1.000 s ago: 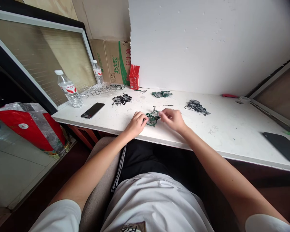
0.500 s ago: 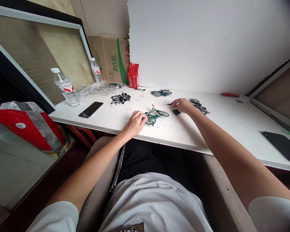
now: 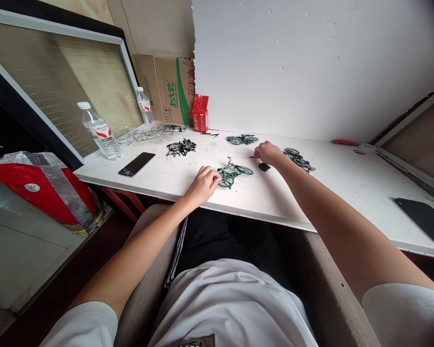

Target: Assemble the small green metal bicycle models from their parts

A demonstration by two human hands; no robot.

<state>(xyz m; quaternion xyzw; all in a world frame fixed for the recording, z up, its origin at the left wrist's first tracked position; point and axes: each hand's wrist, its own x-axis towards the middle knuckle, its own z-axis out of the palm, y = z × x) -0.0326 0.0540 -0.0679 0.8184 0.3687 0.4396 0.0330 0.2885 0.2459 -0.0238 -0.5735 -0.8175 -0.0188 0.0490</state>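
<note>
My left hand (image 3: 203, 185) is closed at the near left end of a green model bicycle (image 3: 231, 174), its fingertips pinching the edge of a wheel. The bicycle lies tilted on the white table. Farther right, my right hand (image 3: 269, 153) reaches over the table with fingers bent together on the end of a thin dark stick-like tool (image 3: 249, 156). Part of that tool is hidden under the fingers. Just below the hand lies a small dark green rectangular piece (image 3: 264, 166).
Other model bikes lie around: a green one (image 3: 242, 139), a black one (image 3: 181, 147) and a dark one (image 3: 299, 160) beside my right forearm. A phone (image 3: 136, 164), a water bottle (image 3: 100, 132), a red box (image 3: 200, 114) and part frames (image 3: 148, 132) stand or lie leftward.
My right hand has shifted slightly left and away from me, covering more of the thin tool. My left hand and the green bicycle stay in place.
</note>
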